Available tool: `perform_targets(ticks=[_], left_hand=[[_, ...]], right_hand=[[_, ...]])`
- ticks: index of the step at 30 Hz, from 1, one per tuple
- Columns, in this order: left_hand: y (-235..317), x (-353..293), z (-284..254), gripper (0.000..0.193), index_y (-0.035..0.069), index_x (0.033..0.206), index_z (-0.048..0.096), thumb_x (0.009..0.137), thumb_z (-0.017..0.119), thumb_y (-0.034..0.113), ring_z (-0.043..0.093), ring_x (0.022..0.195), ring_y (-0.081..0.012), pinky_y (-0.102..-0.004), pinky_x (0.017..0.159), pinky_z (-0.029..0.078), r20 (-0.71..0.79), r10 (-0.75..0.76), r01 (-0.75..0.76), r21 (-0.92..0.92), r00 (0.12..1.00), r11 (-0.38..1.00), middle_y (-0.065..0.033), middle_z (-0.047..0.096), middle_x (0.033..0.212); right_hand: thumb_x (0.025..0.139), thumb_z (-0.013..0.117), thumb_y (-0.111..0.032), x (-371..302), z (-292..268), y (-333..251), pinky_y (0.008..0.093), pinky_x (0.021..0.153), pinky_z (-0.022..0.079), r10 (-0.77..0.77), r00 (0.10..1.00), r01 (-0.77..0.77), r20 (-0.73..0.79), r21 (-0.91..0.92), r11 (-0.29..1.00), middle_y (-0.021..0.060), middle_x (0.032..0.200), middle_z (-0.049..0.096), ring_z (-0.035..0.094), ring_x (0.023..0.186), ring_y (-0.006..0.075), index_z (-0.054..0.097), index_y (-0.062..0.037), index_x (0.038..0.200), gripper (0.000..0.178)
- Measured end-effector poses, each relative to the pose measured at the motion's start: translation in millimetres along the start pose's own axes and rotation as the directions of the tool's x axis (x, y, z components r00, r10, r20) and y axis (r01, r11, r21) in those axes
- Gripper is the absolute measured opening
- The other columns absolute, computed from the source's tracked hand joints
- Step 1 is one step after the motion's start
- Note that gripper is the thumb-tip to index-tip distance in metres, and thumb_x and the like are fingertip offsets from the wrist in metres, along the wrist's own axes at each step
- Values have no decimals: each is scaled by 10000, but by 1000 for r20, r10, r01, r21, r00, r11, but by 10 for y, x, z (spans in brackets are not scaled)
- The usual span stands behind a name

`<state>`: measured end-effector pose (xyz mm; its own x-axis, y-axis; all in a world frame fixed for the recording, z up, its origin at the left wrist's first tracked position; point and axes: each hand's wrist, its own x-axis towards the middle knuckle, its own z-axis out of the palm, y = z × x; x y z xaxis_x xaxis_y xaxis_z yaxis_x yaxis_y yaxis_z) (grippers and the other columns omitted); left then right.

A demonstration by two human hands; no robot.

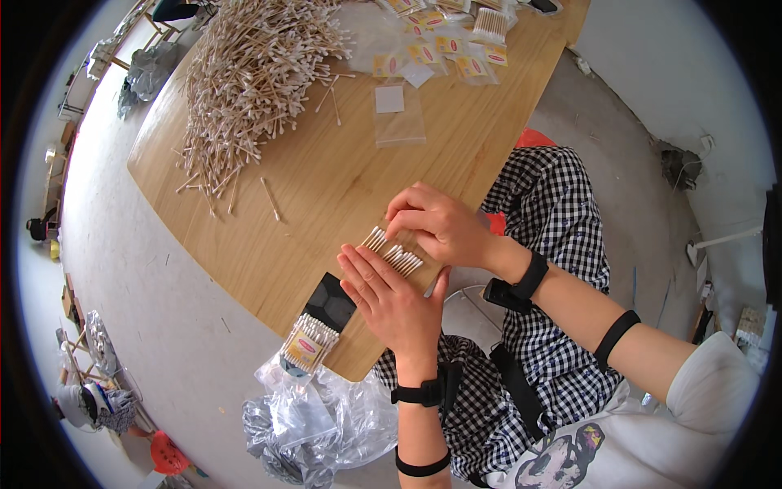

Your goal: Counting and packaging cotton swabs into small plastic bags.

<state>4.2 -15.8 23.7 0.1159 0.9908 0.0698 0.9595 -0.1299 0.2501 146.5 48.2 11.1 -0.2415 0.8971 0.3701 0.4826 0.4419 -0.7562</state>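
A row of cotton swabs (405,261) lies on the wooden table near its front edge, white tips side by side. My left hand (389,301) rests flat over their lower ends, fingers stretched out and thumb apart. Bent over the far side of the row is my right hand (436,222), its fingers curled and pinched together at the swab tips. How many swabs they grip is hidden. Beyond both hands, a large heap of loose cotton swabs (252,81) covers the table's far left part. One single swab (270,200) lies apart from it.
A filled pack of swabs (309,342) with a yellow label sits at the near corner, beside a black patterned pad (330,300). An unfilled clear zip bag (399,122) lies farther back. Several labelled bags (448,49) are at the far right. Crumpled clear plastic (326,424) hangs below.
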Motion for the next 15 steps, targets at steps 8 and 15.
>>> perform_targets(ticks=[8, 15], left_hand=[[3, 4, -5, 1221, -123, 1500, 208, 716, 755, 638, 143, 1513, -361, -461, 1223, 153, 5, -7, 7, 1, 1000, 1000, -262, 193, 1599], [5, 6, -2, 1232, -123, 1502, 199, 706, 765, 629, 141, 1515, -352, -452, 1226, 147, 7, -11, 11, -2, 1000, 1000, -258, 191, 1602]], right_hand=[[782, 655, 13, -4, -3, 9, 330, 809, 511, -8, 1000, 9, 25, -24, 1000, 6, 1016, 622, 588, 955, 216, 698, -113, 878, 164], [793, 660, -18, 9, 24, -10, 343, 816, 516, 17, 1000, -18, -14, -19, 1000, 4, 999, 619, 591, 963, 220, 706, -107, 889, 138]])
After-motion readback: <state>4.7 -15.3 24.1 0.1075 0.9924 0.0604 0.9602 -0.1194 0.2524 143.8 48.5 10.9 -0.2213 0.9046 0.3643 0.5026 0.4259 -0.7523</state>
